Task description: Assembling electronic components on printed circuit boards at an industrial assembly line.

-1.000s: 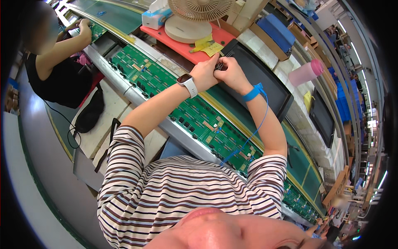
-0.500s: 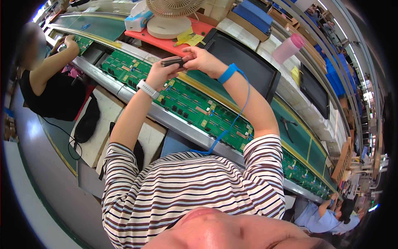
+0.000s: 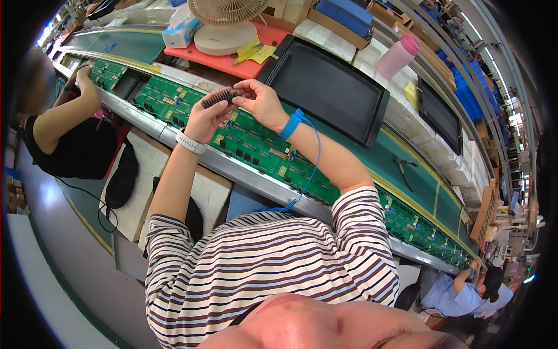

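— Holding what, exactly, up there above the bench?
— Both hands are pinching a small black ribbed part, shaped like a short comb. The left hand is closing its grip on the near end from below, and the right hand is gripping the far end with its fingertips.
— Where is it sitting against the rest?
— It is hovering over the long green circuit board, clear of it, with nothing standing between the part and the board.
— What is lying around?
— A dark flat screen is resting just beyond the board, a cream fan base is standing on a red tray, and a pink bottle is standing farther right. Pliers are lying on the green mat.
— Anything on the wrists?
— A white watch is wrapping the left one; a blue strap with a thin blue cord is circling the right. Another person's hand is touching a board at far left.
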### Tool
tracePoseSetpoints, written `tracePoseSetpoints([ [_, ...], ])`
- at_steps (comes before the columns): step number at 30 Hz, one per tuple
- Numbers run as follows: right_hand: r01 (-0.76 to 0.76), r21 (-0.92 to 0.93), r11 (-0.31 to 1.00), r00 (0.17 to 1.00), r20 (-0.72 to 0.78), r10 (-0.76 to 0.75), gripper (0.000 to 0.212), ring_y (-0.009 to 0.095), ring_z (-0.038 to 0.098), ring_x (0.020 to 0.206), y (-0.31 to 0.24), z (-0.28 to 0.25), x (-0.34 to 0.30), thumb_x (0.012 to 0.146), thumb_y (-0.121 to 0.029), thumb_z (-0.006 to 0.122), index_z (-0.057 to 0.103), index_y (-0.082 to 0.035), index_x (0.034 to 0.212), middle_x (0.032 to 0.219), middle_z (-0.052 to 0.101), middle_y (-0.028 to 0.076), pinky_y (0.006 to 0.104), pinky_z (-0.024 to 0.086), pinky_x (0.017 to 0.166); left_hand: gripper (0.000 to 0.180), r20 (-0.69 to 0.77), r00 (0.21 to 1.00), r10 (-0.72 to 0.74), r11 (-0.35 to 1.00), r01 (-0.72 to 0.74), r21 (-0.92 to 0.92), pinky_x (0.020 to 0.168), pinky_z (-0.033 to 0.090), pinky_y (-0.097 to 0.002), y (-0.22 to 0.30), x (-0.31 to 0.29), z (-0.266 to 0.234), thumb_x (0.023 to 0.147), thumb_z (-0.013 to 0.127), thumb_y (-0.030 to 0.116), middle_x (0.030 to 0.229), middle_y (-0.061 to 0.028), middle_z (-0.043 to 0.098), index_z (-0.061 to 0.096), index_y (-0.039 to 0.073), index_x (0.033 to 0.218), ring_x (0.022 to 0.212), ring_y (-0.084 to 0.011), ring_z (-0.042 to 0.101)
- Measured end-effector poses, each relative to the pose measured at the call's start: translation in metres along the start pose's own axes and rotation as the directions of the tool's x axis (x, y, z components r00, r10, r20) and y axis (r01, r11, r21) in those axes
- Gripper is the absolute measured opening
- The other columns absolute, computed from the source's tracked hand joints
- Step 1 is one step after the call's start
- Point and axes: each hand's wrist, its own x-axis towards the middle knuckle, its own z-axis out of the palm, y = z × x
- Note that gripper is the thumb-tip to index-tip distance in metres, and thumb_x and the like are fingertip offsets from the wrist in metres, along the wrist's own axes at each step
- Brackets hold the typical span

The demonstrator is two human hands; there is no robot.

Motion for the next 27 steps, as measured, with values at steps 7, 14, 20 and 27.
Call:
tracePoseSetpoints([
  [7, -0.182, 0.343, 0.921, 0.971, -0.085, 0.223, 0.021, 0.011, 0.057, 0.075, 0.008, 0.009, -0.005, 0.077, -0.006, 0.062, 0.056, 0.003, 0.096, 0.085, 0.060, 0.007, 0.0229, 0.048, 0.067, 0.036, -0.011, 0.999, 0.035, 0.998, -0.036, -0.055, 0.067, 0.051, -0.0218, -0.003, -0.001, -0.001, 0.080, 0.054, 0.001, 0.107, -0.0099, 0.057, 0.046, -0.001, 0.116, 0.094, -0.0192, 0.059],
  [14, -0.219, 0.090, 0.972, 0.974, -0.048, 0.223, 0.020, 0.010, 0.058, 0.070, 0.016, 0.005, -0.005, 0.086, -0.013, 0.051, 0.054, 0.000, 0.101, 0.082, 0.061, 0.005, 0.0220, 0.048, 0.062, 0.037, -0.043, 0.998, 0.051, 0.995, -0.055, -0.079, 0.069, 0.051, -0.0216, -0.007, -0.002, -0.003, 0.081, 0.053, 0.001, 0.108, -0.0099, 0.056, 0.045, -0.001, 0.117, 0.096, -0.0199, 0.058],
  [20, -0.462, 0.155, 0.873, 0.886, 0.126, 0.446, 0.017, 0.011, 0.058, 0.070, 0.033, -0.026, 0.005, 0.087, -0.011, 0.048, 0.052, -0.001, 0.100, 0.085, 0.059, 0.006, 0.0230, 0.049, 0.063, 0.038, -0.141, 0.988, 0.059, 0.998, -0.055, 0.031, 0.068, 0.050, -0.0204, 0.002, -0.015, -0.015, 0.082, 0.055, 0.005, 0.113, -0.0110, 0.055, 0.045, 0.000, 0.118, 0.099, -0.0206, 0.057],
  [27, -0.610, 0.108, 0.785, 0.788, 0.183, 0.588, 0.018, 0.010, 0.056, 0.067, 0.042, -0.054, 0.007, 0.084, -0.007, 0.052, 0.052, -0.001, 0.101, 0.084, 0.058, 0.006, 0.0217, 0.048, 0.061, 0.040, -0.165, 0.985, 0.056, 0.995, -0.042, 0.086, 0.068, 0.050, -0.0199, 0.003, -0.028, -0.017, 0.082, 0.053, 0.004, 0.117, -0.0137, 0.051, 0.043, -0.001, 0.121, 0.100, -0.0209, 0.056],
])
